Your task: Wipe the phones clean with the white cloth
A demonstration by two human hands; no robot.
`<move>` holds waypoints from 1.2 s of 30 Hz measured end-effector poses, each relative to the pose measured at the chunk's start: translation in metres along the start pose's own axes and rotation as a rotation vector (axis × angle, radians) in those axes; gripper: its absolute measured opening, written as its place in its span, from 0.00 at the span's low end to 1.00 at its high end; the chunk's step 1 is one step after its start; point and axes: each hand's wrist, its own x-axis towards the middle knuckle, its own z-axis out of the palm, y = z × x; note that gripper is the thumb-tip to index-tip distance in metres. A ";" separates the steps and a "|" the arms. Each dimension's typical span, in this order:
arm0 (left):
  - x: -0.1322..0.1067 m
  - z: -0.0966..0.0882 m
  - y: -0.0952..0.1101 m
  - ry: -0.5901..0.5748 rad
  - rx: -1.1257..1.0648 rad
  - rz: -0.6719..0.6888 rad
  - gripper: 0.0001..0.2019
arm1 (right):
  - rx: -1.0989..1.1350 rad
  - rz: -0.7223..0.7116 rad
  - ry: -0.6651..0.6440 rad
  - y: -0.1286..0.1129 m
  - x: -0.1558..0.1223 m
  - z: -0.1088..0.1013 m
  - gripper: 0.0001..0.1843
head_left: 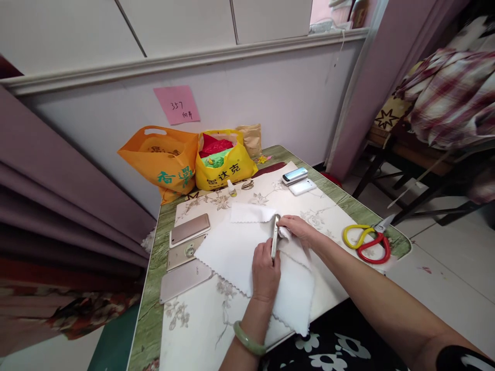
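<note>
One phone (275, 238), edge up, points lengthwise toward the wall (286, 113).

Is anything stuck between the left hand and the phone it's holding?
Nothing that I can see: the left hand grips the phone directly. The cloth lies underneath, not in the way.

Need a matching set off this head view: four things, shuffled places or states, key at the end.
Things
1. Scissors
2. Phone above the white cloth
3. Pink note
4. Green bangle

Places/states
A. Stuck on the wall
B. In the left hand
C. Yellow and red handles
D. Around the left wrist

Pairs: 1-C, 2-B, 3-A, 4-D
</note>
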 end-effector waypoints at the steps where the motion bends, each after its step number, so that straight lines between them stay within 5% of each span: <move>1: 0.000 0.000 0.000 0.003 0.002 0.001 0.16 | -0.001 -0.001 -0.006 0.001 0.000 -0.001 0.12; 12: 0.000 0.001 -0.001 0.006 0.025 0.017 0.17 | -0.028 0.009 -0.067 0.002 0.012 -0.008 0.17; 23: 0.001 -0.003 0.000 0.009 -0.025 -0.027 0.15 | -0.083 -0.176 -0.039 0.010 0.002 -0.004 0.25; 30: 0.001 -0.003 0.000 0.014 -0.011 -0.047 0.14 | 0.186 -0.223 0.209 0.004 -0.012 -0.021 0.26; 32: 0.001 -0.004 0.000 0.010 -0.017 -0.047 0.14 | 0.223 -0.204 0.160 0.000 -0.018 -0.017 0.26; 36: 0.001 -0.004 -0.001 -0.006 -0.061 -0.048 0.18 | 0.193 -0.203 -0.145 0.003 -0.035 0.006 0.21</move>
